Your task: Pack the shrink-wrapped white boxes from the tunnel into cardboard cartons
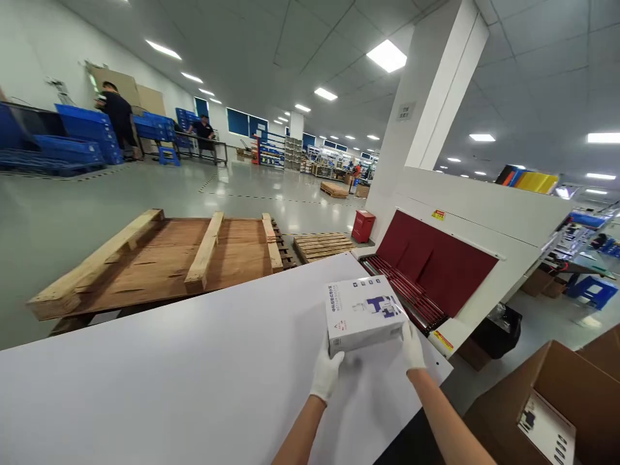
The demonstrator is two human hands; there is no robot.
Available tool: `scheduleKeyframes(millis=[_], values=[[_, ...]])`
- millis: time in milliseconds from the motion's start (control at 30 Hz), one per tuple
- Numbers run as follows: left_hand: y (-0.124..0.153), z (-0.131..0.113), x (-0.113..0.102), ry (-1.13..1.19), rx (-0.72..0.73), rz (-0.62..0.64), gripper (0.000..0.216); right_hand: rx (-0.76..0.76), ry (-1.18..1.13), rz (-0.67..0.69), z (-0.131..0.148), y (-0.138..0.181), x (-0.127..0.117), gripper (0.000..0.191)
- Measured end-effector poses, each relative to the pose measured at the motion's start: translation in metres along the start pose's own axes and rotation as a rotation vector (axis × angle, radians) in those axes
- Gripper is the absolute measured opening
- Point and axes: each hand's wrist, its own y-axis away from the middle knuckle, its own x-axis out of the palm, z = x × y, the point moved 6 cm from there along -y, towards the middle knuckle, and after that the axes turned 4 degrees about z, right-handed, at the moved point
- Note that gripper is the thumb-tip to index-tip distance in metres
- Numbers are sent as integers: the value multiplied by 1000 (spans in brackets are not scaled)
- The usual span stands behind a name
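A white printed box (362, 311) with blue lettering is held just above the white table (194, 361), near its right end. My left hand (326, 374), in a white glove, grips the box's near left corner. My right hand (412, 345), also gloved, grips its near right edge. The box lies flat, close to the red rollers (407, 290) at the mouth of the white tunnel machine (484, 213), whose opening is covered by dark red curtain flaps (436, 258).
A wooden pallet (159, 258) lies upside down beyond the table, with a smaller pallet (323, 246) and a red bin (363, 226) behind. An open cardboard carton (547, 407) stands at lower right. Two people work by blue crates (72, 139) far left.
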Motion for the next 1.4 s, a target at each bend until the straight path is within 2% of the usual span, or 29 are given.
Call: scheduleKeyframes(millis=[67,133,200,267,367,467,567,633,700,800,900,967,1067,1267,1400], values=[[33,-8,-31,-22,-22,11,80,55,6,40,-12,56,-4,96],[74,-20,-63,-79,-78,3,68,80,44,78,-15,110,-13,91],[115,-43,-90,-143,-123,3,59,64,113,104,-4,155,-25,81],[143,-77,-108,-229,-122,5,57,0,182,125,22,184,-36,71],[151,-128,-131,-338,-109,-112,62,-124,232,181,71,195,-41,58],[123,-153,-146,-302,-159,-244,66,-124,283,277,95,177,-28,55],[84,-157,-150,-262,-188,-240,60,-61,316,336,90,153,-10,64],[65,-157,-149,-252,-177,-229,54,-81,220,335,84,141,0,81],[58,-159,-145,-255,-151,-233,47,-119,52,394,79,137,10,92],[71,-171,-129,-346,-62,-305,44,-111,-138,541,73,142,20,85],[92,-191,-101,-676,54,-395,59,-87,-175,545,68,148,20,77],[99,-196,-84,-877,44,-421,67,-80,-191,526,65,149,19,74],[101,-194,-76,-954,-28,-445,66,-72,-247,516,63,150,21,73],[97,-196,-85,-907,-18,-456,56,-84,-299,486,62,151,24,73],[78,-185,-108,-544,-66,-392,36,-111,-304,483,62,149,24,74]])
